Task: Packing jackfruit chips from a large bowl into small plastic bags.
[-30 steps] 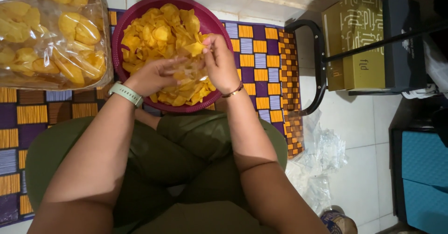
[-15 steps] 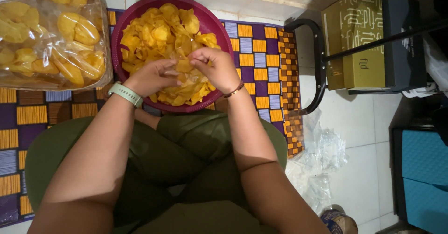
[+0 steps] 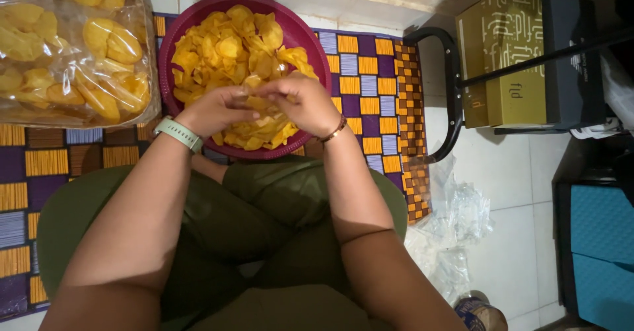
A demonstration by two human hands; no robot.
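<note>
While the maroon bowl (image 3: 181,31) is sitting at the patterned mat's (image 3: 370,80) far edge, the left hand (image 3: 214,110) and right hand (image 3: 307,103) are meeting over its near rim, fingers curled around yellow chips (image 3: 231,44).

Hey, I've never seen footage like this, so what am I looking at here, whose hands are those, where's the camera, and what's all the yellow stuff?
This is one picture from a camera worn on a person's head, looking straight down at their own lap and hands. No machine is involved. The person sits on a patterned mat with a round maroon bowl in front of them, piled with yellow chips. The left hand, with a pale green watch on its wrist, and the right hand, with a thin bracelet, meet over the bowl, fingers in the chips. Whether they hold anything else is hard to tell. At upper left lies a clear bag of chips. To the right are a gold box and loose clear plastic on the tiles.
</note>
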